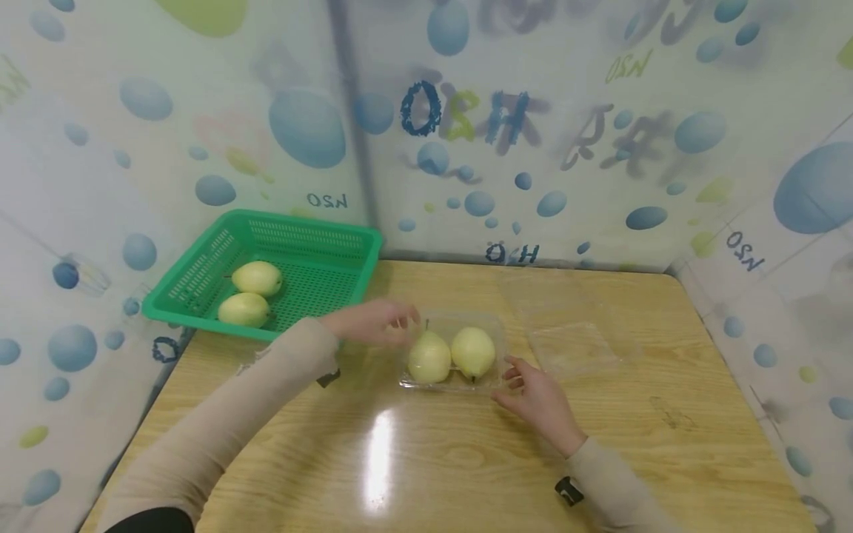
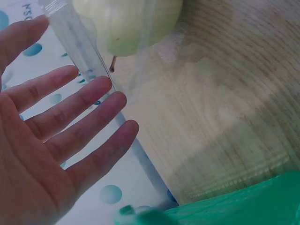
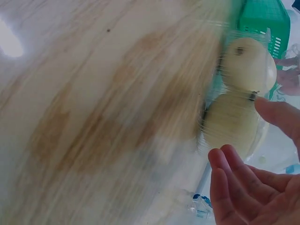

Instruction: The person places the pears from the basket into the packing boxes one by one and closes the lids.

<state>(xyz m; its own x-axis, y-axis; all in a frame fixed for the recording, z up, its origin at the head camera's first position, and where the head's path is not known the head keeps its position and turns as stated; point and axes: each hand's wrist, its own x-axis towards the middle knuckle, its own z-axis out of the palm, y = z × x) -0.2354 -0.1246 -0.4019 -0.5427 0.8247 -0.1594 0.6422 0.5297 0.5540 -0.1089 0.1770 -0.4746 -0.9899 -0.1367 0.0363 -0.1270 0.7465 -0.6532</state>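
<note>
clear box [image 1: 460, 320], short of desk's [image 1: 466, 463] back edge, holding two pears [image 1: 429, 357]; left grip [image 1: 375, 322] spread, right grip [image 1: 543, 405] relaxed, both empty; seemingly mid-arranging, rim hold likely needed next.

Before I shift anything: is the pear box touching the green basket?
Apart. The head view shows it: bare table lies between the pear box and the green basket.

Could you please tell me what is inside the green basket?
Towards its left side, the green basket holds a far pear and a near pear, close together. The mesh floor shows to their right; whatever is beneath them is covered and cannot be seen.
</note>
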